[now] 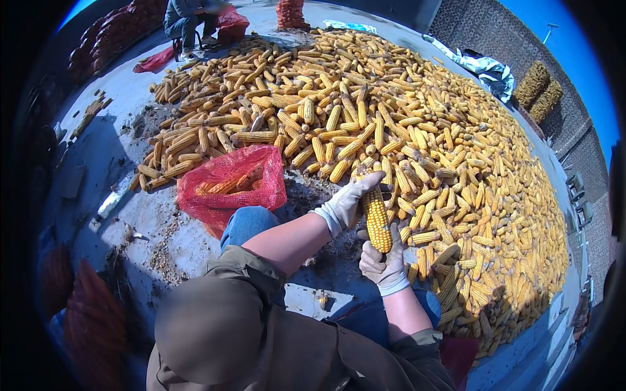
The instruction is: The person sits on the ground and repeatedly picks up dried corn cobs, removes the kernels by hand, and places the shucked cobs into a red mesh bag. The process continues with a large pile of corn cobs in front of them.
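My left hand, in a pale work glove, grips the upper end of a yellow corn cob. The cob tilts slightly, with its rows of kernels facing up. At its lower end my right hand, gloved as well, has its fingers around the cob's tip. A red mesh bag lies beside my left knee, its mouth open, with several cobs inside. Beyond both hands spreads a large heap of husked corn cobs.
A seated person is beside another red mesh bag at the heap's far left. Filled red sacks are stacked behind. Loose kernels and debris litter the concrete at my left.
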The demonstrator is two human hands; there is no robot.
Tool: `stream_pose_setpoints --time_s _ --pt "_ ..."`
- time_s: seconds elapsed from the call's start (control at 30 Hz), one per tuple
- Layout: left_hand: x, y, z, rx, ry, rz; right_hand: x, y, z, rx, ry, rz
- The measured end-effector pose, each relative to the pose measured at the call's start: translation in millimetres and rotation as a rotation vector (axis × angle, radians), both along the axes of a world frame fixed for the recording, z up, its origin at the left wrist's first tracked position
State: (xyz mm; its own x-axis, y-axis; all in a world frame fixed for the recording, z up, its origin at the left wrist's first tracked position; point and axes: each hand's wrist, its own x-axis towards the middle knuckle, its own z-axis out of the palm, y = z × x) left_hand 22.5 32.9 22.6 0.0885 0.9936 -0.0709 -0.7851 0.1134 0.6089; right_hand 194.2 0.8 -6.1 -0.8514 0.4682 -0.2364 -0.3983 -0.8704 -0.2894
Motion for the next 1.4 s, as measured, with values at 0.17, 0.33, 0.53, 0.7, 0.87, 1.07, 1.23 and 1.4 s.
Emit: stream_pose_setpoints --time_s 0.17,0.33,0.53,0.7,0.87,1.07,1.23,1.4 --pt "33 -3 -91 0.196 0.074 -0.248 26 16 -71 -0.047 -0.242 -0.104" --pt "34 -23 -37 0.074 0.484 -0.091 2 12 -40 0.059 -1.025 -0.444" --pt "35 -33 -39 -0.203 0.343 -0.123 16 52 -82 0.270 -0.722 -0.895" --pt "40 -36 -72 0.102 0.740 -0.184 9 54 -73 0.783 -0.585 -1.017" --pt "46 -46 -126 -0.072 0.909 -0.617 -7 40 -28 0.360 -0.490 -0.771" --pt "45 -73 -83 0.154 1.316 -0.763 -2 35 -40 0.408 -0.572 -0.735" --pt "30 -25 -164 0.688 1.652 -0.599 -24 2 -78 0.485 -0.705 -0.484" --pt "39 -58 -61 -0.057 1.428 -0.469 -4 18 -94 0.466 -0.833 -0.488"
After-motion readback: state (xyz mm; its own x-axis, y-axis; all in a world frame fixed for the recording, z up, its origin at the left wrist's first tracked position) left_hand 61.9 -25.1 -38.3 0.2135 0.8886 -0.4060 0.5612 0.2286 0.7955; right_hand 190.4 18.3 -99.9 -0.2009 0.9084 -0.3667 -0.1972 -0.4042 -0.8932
